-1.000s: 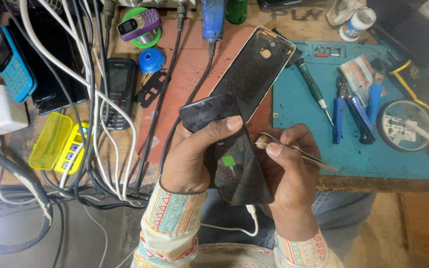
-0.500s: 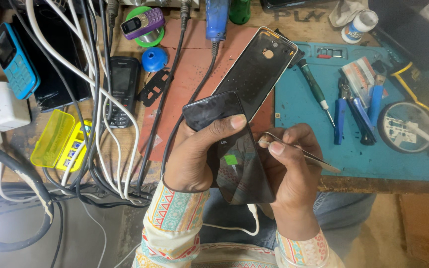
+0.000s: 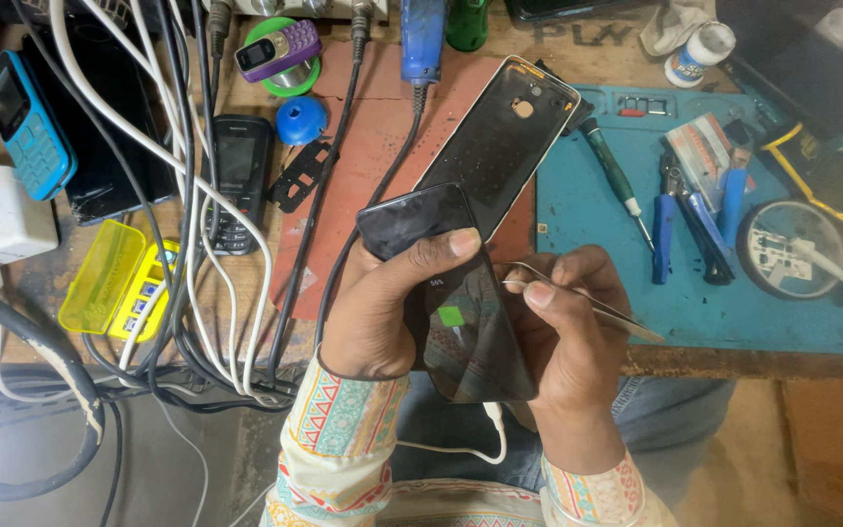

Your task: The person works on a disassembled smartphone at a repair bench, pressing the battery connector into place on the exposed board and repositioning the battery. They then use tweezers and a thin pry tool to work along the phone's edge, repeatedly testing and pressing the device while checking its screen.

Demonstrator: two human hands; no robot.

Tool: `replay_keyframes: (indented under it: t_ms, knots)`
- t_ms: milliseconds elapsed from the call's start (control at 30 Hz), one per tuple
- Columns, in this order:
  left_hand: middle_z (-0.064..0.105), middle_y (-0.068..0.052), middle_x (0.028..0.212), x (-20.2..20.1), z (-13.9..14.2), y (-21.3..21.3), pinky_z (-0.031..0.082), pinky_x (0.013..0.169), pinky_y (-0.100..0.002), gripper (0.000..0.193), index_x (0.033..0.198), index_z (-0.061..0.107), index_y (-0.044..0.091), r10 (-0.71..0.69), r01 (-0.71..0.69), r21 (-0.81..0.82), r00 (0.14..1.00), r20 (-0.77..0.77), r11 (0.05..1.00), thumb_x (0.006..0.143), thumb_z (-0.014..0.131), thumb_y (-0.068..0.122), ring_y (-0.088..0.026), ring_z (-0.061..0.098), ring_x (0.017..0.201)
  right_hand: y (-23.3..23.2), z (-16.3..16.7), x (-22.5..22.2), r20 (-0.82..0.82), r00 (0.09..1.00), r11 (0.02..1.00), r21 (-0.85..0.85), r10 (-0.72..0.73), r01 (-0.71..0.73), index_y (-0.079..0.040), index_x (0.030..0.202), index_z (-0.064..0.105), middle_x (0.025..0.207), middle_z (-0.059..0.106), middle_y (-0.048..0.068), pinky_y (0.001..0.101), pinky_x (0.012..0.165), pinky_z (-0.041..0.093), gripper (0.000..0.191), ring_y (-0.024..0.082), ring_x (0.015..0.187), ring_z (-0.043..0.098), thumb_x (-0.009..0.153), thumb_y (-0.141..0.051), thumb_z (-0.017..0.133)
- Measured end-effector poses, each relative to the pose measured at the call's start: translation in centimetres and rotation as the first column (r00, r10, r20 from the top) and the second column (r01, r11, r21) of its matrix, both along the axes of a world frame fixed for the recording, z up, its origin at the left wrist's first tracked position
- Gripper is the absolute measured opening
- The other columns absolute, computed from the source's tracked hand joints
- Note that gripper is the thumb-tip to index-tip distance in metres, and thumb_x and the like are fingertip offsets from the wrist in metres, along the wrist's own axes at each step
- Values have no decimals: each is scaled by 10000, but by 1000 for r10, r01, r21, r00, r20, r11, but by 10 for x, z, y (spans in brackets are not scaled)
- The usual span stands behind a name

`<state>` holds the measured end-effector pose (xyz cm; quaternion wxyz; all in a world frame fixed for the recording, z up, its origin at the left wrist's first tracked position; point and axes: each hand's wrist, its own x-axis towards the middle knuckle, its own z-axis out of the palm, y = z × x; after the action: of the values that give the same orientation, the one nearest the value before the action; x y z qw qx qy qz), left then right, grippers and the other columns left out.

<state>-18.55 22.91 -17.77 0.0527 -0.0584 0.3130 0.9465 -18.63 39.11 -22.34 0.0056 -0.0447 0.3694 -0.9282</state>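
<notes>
The left hand (image 3: pixel 373 312) wraps its fingers around a black glossy smartphone (image 3: pixel 451 293) held above the bench (image 3: pixel 382 127) edge; the right hand (image 3: pixel 568 332) pinches thin metal tweezers (image 3: pixel 587 303) beside it. Those tips could scratch the lit screen, and the white charging cable (image 3: pixel 461 449) might snag.

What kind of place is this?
Probably a phone repair bench. The left hand holds a smartphone, the right hand holds tweezers, and a screwdriver lies nearby.
</notes>
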Motion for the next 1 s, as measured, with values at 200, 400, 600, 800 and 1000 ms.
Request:
replay_keyframes:
  t_ms: [200, 400, 600, 800, 1000]
  knots:
    - [702, -82, 984, 1, -3, 2, 573, 783, -334, 243, 1106, 665, -29, 14, -14, -34, 1000, 8, 999, 873, 729, -2, -177, 689, 883, 0, 2, 2, 33, 999, 999, -45, -1, 3, -43, 987, 559, 937, 714, 181, 424, 951, 583, 165, 260, 954, 707, 893, 61, 646]
    - [694, -82, 960, -1, -3, 3, 578, 762, -334, 224, 1091, 664, -30, 10, -10, -31, 1000, 3, 999, 881, 736, -2, -178, 691, 857, 1, 4, 1, 17, 1000, 997, -78, 22, -21, -41, 979, 562, 927, 714, 182, 435, 934, 594, 157, 283, 946, 717, 891, 57, 649]
    - [703, -82, 957, 0, -3, 4, 574, 749, -326, 238, 1099, 674, -36, 25, -24, -52, 1000, 9, 998, 871, 732, 1, -176, 694, 849, 3, 1, -1, -1, 1000, 1000, 7, 16, -16, -48, 982, 563, 949, 711, 180, 407, 926, 587, 177, 267, 940, 707, 893, 54, 677]
    - [713, -83, 969, -3, -5, 4, 582, 771, -325, 242, 1098, 676, -36, 23, -23, -43, 1000, 7, 999, 864, 727, -3, -173, 703, 871, 5, -3, -3, 10, 1000, 1000, 27, 9, -10, -60, 981, 543, 951, 710, 182, 394, 909, 581, 199, 252, 938, 698, 893, 46, 686]
    - [702, -90, 963, -4, -7, 5, 579, 753, -337, 229, 1098, 669, -46, 23, -23, -27, 1000, -7, 999, 881, 732, -12, -180, 695, 854, 4, -5, -3, -14, 1000, 1000, -27, 0, 0, -48, 998, 545, 954, 707, 180, 408, 979, 579, 172, 267, 968, 705, 905, 40, 661]
